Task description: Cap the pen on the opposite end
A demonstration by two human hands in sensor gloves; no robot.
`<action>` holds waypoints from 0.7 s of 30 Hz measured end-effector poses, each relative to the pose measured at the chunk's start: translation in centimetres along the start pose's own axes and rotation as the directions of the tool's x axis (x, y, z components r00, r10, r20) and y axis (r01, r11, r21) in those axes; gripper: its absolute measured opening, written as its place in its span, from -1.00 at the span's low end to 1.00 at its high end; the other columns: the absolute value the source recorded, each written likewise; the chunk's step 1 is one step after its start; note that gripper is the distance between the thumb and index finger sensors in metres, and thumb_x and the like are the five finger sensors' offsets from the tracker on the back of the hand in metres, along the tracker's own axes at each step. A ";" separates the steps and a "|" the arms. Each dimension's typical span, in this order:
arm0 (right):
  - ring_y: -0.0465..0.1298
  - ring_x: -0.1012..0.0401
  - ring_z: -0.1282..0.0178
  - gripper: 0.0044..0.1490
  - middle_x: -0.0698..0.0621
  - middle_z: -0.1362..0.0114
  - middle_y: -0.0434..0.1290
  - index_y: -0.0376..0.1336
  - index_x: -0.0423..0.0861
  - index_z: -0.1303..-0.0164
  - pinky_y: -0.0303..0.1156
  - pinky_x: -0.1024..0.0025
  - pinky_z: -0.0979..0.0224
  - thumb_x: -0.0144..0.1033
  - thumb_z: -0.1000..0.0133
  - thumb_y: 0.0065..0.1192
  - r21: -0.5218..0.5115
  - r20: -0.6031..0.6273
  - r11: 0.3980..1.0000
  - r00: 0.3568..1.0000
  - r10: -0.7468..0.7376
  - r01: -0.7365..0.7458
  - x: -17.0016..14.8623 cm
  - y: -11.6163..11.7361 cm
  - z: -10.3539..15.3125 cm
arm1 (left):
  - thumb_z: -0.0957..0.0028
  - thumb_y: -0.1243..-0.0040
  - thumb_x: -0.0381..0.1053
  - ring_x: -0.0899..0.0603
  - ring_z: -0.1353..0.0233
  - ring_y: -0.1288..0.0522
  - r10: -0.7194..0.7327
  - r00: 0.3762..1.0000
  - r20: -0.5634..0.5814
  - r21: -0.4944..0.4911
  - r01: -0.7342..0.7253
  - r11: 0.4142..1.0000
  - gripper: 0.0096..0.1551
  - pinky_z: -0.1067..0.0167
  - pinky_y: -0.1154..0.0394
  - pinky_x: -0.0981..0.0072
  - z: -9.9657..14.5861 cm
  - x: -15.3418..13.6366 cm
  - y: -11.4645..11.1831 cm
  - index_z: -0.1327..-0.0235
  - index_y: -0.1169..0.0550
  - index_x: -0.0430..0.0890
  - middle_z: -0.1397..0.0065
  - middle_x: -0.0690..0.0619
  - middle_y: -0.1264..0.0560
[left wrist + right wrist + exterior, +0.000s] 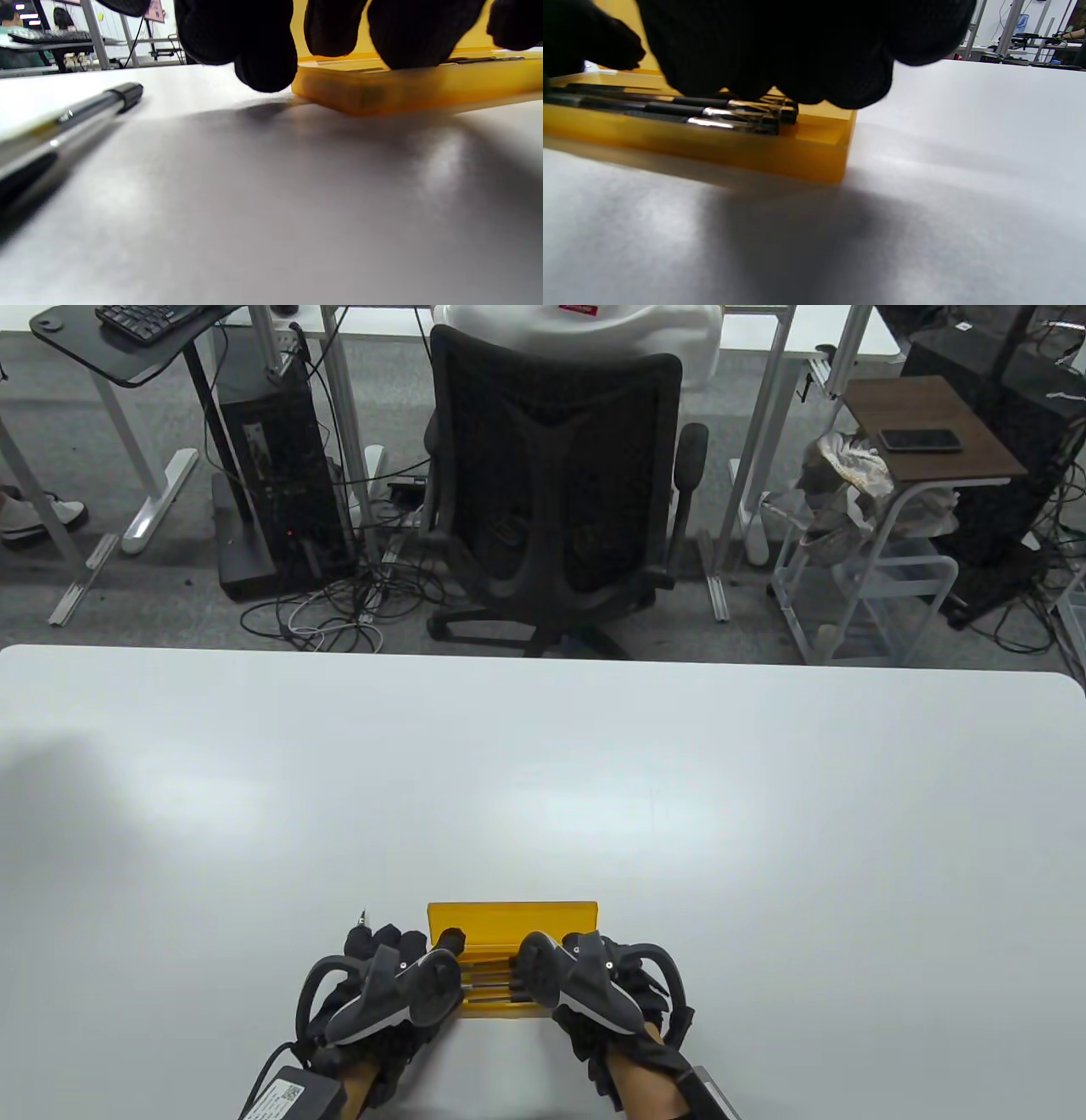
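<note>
An open yellow pen case (pixel 509 918) lies near the table's front edge, lid raised at the back. Several black and silver pens (pixel 725 112) lie side by side in it. My left hand (pixel 407 959) is at the case's left end, with its fingers (pixel 263 63) hanging over the case edge (pixel 382 91). One black and silver pen (pixel 85 108) lies loose on the table left of that hand, and its tip shows in the table view (pixel 364 918). My right hand (pixel 577 959) is at the case's right end, fingers (pixel 780 55) down over the pens. Any grip there is hidden.
The white table (pixel 543 780) stretches wide beyond and beside the case. A black office chair (pixel 551 492) stands behind the far edge. The case's right wall (pixel 840 144) borders bare table.
</note>
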State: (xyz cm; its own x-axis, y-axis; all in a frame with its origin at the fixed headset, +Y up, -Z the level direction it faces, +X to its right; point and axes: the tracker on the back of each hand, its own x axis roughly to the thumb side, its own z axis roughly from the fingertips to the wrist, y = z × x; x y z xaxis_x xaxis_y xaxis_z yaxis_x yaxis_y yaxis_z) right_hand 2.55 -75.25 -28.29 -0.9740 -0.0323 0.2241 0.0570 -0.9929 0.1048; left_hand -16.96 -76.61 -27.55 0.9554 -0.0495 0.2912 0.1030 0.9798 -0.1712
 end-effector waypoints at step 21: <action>0.49 0.02 -0.23 -0.43 -0.12 -0.36 0.43 0.31 0.08 -0.27 0.42 0.01 -0.32 -0.22 0.00 0.10 0.003 0.039 0.987 0.986 0.162 -0.162 1.7 2.1 -0.2 | -0.09 -0.17 0.28 -0.31 -0.36 -0.33 0.030 0.999 -0.015 -0.016 -0.030 0.999 -0.18 -0.42 -0.02 -0.56 0.0 0.1 -0.2 -0.61 -0.23 0.09 -0.46 -0.22 -0.43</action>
State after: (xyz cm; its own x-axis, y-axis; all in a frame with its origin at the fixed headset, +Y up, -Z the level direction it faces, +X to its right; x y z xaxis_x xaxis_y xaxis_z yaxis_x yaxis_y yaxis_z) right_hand 0.98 -77.38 -27.87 -0.9425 -0.1880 0.2761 0.2148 -0.9741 0.0699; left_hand -16.90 -76.79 -27.52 0.9622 -0.0234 0.2715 0.0788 0.9776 -0.1952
